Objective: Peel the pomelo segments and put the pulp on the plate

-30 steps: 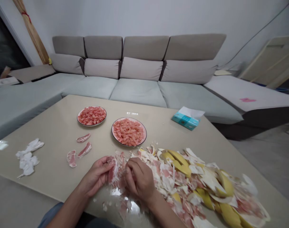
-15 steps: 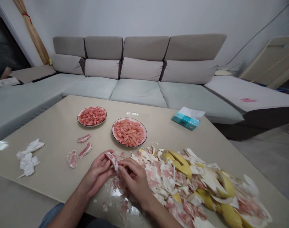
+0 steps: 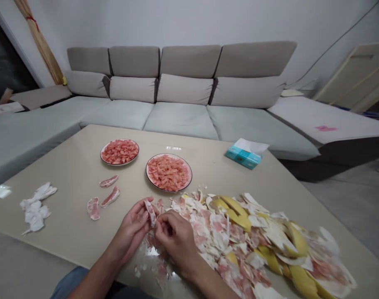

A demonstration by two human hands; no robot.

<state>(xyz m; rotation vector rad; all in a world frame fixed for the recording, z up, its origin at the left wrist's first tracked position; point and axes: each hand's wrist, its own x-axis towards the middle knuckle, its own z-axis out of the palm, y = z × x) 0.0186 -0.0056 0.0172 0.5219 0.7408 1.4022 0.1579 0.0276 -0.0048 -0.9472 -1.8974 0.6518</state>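
My left hand [image 3: 132,229] and my right hand [image 3: 174,243] meet above the table's front edge, pinching a pink pomelo segment [image 3: 150,212] between their fingers. Right of my hands spreads a large heap of white pith and yellow pomelo rind [image 3: 254,245]. Torn membrane scraps [image 3: 160,272] lie under my wrists. Several peeled pink segments [image 3: 110,197] sit to the left of my left hand. Farther back, two round plates hold pink pomelo pulp: a smaller one [image 3: 119,152] and a larger one [image 3: 168,172].
The beige glossy table [image 3: 67,166] carries crumpled white tissue [image 3: 35,211] at left and a teal tissue box [image 3: 244,154] at the far edge. A long grey sofa [image 3: 180,120] stands behind the table, and the floor shows to the right.
My hands have drawn closer together and the pink segment now stands more upright between them. The camera has shifted slightly; the plates and rind heap have not moved.
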